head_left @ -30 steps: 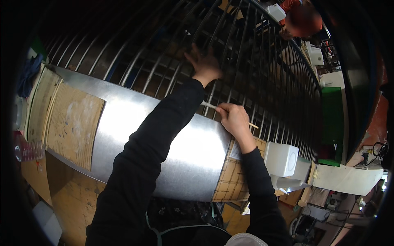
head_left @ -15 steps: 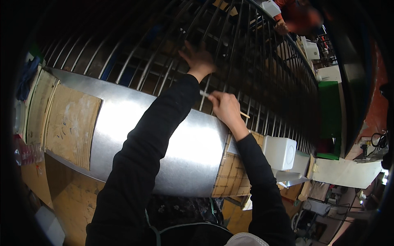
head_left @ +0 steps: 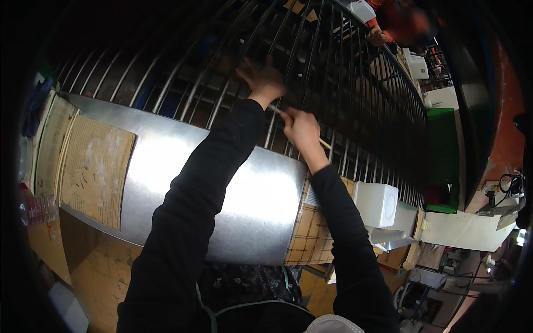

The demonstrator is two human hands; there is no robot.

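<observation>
Head view: metal bars (head_left: 344,83) front both hands (cardboard (head_left: 94,166) left).

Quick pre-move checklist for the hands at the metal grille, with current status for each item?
1. Left hand on the grille bars: ok, palm against them.
2. Right hand gripping the thin pale stick: ok.
3. Stick tip seated between bars: cannot tell.
4. Metal sheet free of loose items under the forearms: ok.
5. Another person's hand clear of the grille: not ok, at its far edge.

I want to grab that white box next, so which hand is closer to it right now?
Right. The right hand holds a thin stick above the white box; the left hand reaches further away into the metal bars.
</observation>
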